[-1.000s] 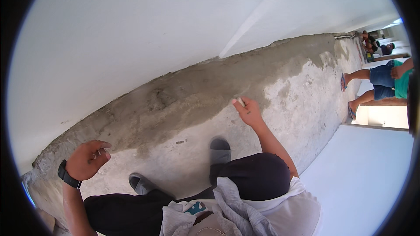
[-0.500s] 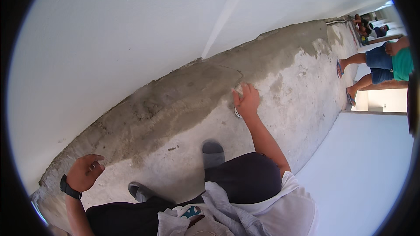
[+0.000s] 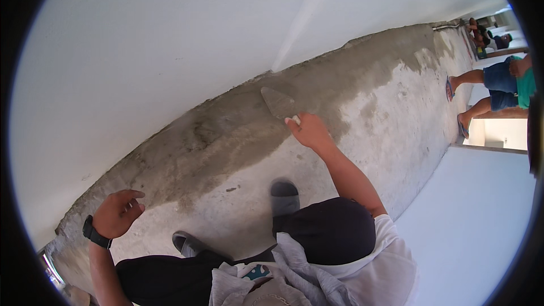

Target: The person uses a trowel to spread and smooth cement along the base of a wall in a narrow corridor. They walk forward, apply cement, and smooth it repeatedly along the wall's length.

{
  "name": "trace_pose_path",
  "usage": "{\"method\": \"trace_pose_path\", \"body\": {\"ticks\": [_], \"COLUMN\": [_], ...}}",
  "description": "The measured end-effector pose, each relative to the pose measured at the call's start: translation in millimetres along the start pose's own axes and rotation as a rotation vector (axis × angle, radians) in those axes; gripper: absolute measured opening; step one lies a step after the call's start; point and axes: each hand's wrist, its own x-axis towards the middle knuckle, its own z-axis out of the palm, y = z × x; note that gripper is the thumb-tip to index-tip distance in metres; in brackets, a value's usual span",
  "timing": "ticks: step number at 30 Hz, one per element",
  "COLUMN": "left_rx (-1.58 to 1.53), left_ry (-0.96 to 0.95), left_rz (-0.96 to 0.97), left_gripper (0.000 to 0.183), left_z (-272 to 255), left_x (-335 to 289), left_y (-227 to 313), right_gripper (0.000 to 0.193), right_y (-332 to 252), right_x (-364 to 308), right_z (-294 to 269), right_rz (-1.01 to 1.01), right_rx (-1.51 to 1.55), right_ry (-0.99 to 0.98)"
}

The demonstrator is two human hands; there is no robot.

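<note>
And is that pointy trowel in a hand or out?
In: the right hand is closed around the trowel's pale handle, and the blade sticks out toward the white wall.

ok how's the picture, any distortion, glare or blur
Head view: fisheye bends the white wall and blackens the corners; a pale streak, perhaps glare, crosses that wall; the trowel in the right hand looks fairly clear; tiny people at far upper right lack detail.

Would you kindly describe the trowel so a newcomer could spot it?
Below the white wall runs a darker grey band. Over it, the right hand holds the trowel by its pale handle; the flat, pointed blade sets it apart from the rough band.
</note>
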Motion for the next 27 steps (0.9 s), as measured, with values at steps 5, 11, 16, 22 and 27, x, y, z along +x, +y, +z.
{"method": "trace_pose_path", "body": {"ticks": [5, 11, 16, 22, 27], "left_rx": [0.025, -0.015, -0.021, -0.100, -0.117], "left_ry": [0.009, -0.016, -0.050, -0.103, -0.118], "left_rz": [-0.006, -0.107, -0.084, -0.158, -0.203], "left_gripper": [0.035, 0.035, 0.035, 0.035, 0.035], "left_z": [2.0, 0.4, 3.6, 7.7, 10.0], "left_x": [2.3, 2.5, 9.5, 19.3, 21.1], "left_y": [3.7, 6.2, 7.3, -0.9, -7.8], "right_gripper": [0.056, 0.056, 0.055, 0.057, 0.060], "right_y": [18.1, 81.9, 72.7, 93.0, 137.5], "right_x": [28.4, 55.8, 43.5, 61.8, 85.2], "right_z": [10.5, -40.4, -43.2, -36.3, -77.4], "right_rz": [0.027, 0.185, 0.112, 0.109, 0.169], "right_rx": [0.000, 0.025, 0.060, 0.019, -0.012], "right_ry": [0.047, 0.149, 0.085, 0.138, 0.140]}}
